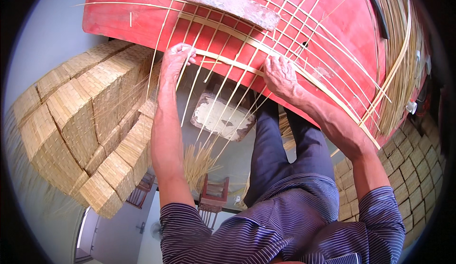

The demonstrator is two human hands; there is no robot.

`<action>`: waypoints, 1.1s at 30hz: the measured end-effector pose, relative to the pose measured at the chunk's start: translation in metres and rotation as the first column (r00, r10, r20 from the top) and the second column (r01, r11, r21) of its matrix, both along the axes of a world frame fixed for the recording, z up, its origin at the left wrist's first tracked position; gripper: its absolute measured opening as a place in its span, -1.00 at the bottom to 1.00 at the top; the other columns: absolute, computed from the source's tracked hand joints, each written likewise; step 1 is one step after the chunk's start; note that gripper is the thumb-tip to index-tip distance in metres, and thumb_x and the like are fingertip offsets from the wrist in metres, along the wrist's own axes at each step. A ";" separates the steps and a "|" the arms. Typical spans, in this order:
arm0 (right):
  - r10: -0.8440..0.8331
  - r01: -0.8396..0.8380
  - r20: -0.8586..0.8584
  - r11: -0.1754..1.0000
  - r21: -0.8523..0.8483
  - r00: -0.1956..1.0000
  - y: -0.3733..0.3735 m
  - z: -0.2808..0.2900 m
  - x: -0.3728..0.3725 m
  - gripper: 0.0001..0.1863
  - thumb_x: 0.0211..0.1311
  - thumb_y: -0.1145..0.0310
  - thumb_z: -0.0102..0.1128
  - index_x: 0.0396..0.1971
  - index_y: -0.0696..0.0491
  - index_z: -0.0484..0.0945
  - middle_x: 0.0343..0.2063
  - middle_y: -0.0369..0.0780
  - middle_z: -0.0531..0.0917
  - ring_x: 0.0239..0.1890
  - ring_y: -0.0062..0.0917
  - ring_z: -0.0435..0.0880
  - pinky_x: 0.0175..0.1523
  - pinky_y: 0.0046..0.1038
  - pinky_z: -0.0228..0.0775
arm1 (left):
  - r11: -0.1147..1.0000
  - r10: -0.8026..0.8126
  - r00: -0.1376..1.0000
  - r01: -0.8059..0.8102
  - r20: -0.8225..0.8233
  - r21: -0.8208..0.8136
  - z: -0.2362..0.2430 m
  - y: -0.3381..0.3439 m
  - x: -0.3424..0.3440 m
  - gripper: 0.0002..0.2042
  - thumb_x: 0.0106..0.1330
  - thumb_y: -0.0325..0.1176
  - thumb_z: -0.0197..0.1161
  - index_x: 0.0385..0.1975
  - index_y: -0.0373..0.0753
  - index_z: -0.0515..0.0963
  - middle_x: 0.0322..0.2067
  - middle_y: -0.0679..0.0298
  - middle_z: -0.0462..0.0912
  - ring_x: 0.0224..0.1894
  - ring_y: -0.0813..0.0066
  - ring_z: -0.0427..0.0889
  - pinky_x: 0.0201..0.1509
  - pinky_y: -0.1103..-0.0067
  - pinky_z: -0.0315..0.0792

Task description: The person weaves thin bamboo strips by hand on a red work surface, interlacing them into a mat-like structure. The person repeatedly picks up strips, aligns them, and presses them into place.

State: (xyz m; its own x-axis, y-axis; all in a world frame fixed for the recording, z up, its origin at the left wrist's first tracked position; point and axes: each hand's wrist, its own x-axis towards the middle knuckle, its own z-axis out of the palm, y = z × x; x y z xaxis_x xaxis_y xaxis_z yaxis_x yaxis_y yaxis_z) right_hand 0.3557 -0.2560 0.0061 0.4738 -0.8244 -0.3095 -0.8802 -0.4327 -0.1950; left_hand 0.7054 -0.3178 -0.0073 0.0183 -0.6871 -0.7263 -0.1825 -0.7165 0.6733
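Observation:
An open lattice of thin split-bamboo strips (pixel 240 42) lies on the red tabletop (pixel 118 24), with several strip ends hanging over its near edge. A wider, pale bamboo strip (pixel 223 59) crosses them near that edge and runs on toward the lower right. At its left end my left hand (pixel 175 62) is closed, thumb and fingertips pinching it beside a thin crosswise strip. My right hand (pixel 281 76) has its fingers curled down on the same wide strip, farther right. A long, worn brick-like block (pixel 230 5) rests across the lattice beyond both hands.
A bundle of loose strips (pixel 403 60) lies along the table's right side. Stacks of woven bamboo pieces (pixel 71 102) stand at the left, with more woven pieces (pixel 408 169) at the lower right. Below the table edge are a worn white board (pixel 223 117) and a wooden chair (pixel 213 191).

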 end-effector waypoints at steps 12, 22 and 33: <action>0.029 -0.037 0.163 0.998 0.046 0.986 -0.013 -0.017 -0.017 -0.61 0.08 0.34 0.21 -0.11 0.23 0.45 -0.38 -0.04 0.54 -0.33 -0.19 0.59 -0.29 -0.22 0.48 | 0.990 0.126 0.992 -0.125 0.017 -0.072 -0.005 -0.019 -0.011 -0.88 0.27 -0.43 0.35 -0.32 -0.34 0.60 -0.47 0.28 0.68 -0.55 0.60 0.64 -0.49 0.69 0.50; 0.000 -0.022 0.191 0.993 0.114 0.982 -0.022 -0.021 -0.017 -0.67 0.04 0.31 0.28 -0.28 0.21 0.45 -0.45 -0.04 0.56 -0.40 -0.15 0.61 -0.33 -0.16 0.49 | 0.977 0.205 0.978 -0.207 -0.041 -0.048 -0.010 -0.014 -0.011 -0.85 0.29 -0.41 0.37 -0.28 -0.32 0.55 -0.47 0.27 0.66 -0.55 0.63 0.61 -0.50 0.71 0.44; -0.022 -0.058 0.280 0.960 0.276 0.960 -0.043 -0.031 -0.026 -0.83 0.25 0.39 0.07 -0.37 0.21 0.46 -0.60 0.02 0.57 -0.54 -0.05 0.64 -0.46 -0.09 0.48 | 0.974 0.186 0.975 -0.167 0.118 -0.155 -0.008 -0.035 -0.030 -0.78 0.21 -0.38 0.40 -0.28 -0.39 0.59 -0.52 0.24 0.67 -0.60 0.56 0.65 -0.55 0.63 0.46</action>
